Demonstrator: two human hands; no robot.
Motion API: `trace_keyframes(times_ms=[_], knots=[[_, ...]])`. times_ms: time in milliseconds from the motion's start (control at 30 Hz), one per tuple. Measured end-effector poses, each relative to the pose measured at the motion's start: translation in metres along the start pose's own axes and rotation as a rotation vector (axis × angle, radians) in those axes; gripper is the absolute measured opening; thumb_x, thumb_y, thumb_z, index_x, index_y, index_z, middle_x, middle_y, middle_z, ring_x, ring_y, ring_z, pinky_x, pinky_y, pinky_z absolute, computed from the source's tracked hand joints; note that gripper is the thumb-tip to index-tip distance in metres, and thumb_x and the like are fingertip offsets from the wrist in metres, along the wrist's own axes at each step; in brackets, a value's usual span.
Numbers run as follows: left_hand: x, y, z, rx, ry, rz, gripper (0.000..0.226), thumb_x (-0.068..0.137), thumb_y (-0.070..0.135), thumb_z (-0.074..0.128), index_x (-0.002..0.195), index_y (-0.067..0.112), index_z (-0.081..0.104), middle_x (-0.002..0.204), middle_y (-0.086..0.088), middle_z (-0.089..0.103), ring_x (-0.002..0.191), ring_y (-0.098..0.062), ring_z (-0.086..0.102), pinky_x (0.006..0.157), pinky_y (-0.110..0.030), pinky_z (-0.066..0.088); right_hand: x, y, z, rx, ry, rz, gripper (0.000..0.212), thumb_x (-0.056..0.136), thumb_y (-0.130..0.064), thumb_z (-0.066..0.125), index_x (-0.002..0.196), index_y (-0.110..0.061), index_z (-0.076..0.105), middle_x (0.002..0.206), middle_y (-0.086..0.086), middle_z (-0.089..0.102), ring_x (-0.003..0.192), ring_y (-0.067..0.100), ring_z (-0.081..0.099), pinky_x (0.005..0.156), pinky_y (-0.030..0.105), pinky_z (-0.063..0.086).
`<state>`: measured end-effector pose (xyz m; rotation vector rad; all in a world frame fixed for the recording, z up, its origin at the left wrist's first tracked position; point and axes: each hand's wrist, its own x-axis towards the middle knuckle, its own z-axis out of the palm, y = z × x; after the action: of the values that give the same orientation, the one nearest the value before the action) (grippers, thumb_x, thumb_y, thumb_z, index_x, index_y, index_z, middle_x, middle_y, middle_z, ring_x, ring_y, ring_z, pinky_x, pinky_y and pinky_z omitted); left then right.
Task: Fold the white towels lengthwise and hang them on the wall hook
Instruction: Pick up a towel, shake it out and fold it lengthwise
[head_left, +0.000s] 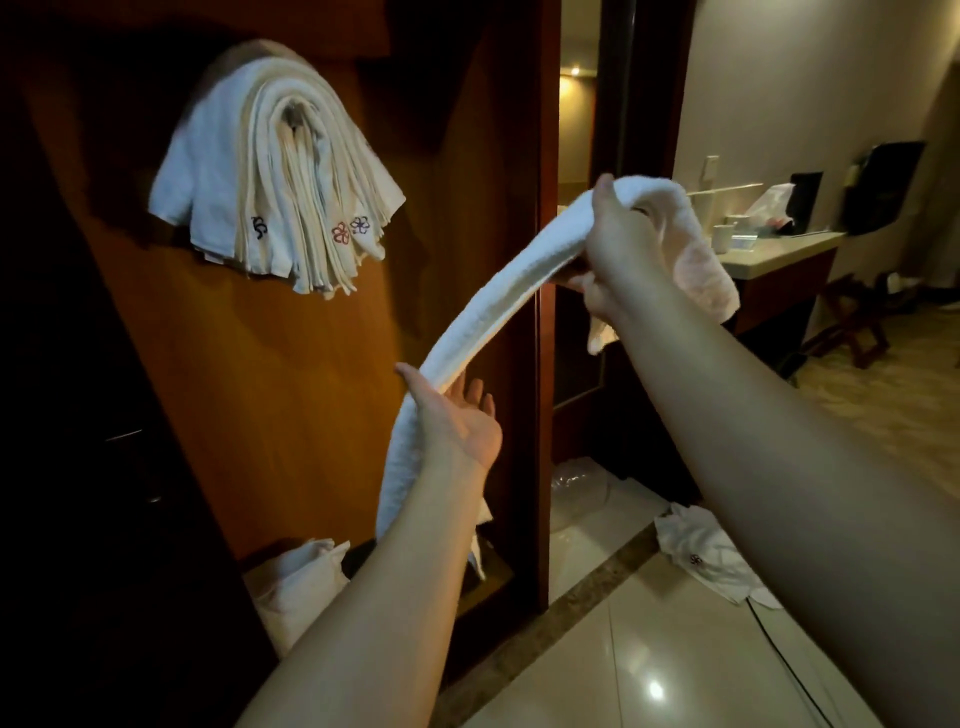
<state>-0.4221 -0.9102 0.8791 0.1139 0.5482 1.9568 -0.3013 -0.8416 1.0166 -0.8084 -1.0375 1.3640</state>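
Stack of hung towels: draped on wall hook, upper left, hook itself hidden. Left hand: grip released, palm up under folded white towel. Right hand: grip clenched round towel's upper end. Risk: lower end slides off open palm, fold unravels.

Two bare forearms, no sleeves showing. The left hand and right hand wear no gloves, rings or watch.
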Motion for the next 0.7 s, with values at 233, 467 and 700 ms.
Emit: trace_keyframes(times_ms=[233, 467, 700], knots=[[0.012, 0.029, 0.027, -0.149, 0.162, 0.027, 0.042, 0.084, 0.029, 0.079, 0.116, 0.012, 0.059, 0.109, -0.010, 0.070, 0.091, -0.021, 0.069, 0.062, -0.026, 0.052, 0.028, 0.040, -0.036, -0.008, 0.116, 0.056, 0.067, 0.100, -0.055, 0.050, 0.150, -0.013, 0.037, 0.130, 0.005, 0.059, 0.120, 0.026, 0.057, 0.100, 0.043, 0.049], [0.033, 0.027, 0.045, 0.043, 0.401, -0.010, 0.039, 0.078, 0.031, 0.077, 0.106, 0.017, 0.053, 0.108, -0.009, 0.061, 0.093, -0.018, 0.062, 0.079, -0.031, 0.053, 0.059, 0.062, -0.070, -0.044, 0.193, 0.045, 0.062, 0.101, -0.053, 0.049, 0.147, -0.012, 0.041, 0.097, -0.008, 0.058, 0.111, 0.022, 0.060, 0.106, 0.050, 0.048], [0.048, 0.028, 0.048, 0.104, 0.276, 0.010, 0.032, 0.092, 0.027, 0.063, 0.121, 0.016, 0.054, 0.118, -0.016, 0.063, 0.101, -0.030, 0.066, 0.091, -0.045, 0.057, 0.079, 0.065, -0.079, -0.007, 0.278, 0.111, 0.063, 0.099, -0.049, 0.055, 0.149, -0.015, 0.038, 0.116, -0.001, 0.056, 0.119, 0.024, 0.056, 0.106, 0.048, 0.048]])
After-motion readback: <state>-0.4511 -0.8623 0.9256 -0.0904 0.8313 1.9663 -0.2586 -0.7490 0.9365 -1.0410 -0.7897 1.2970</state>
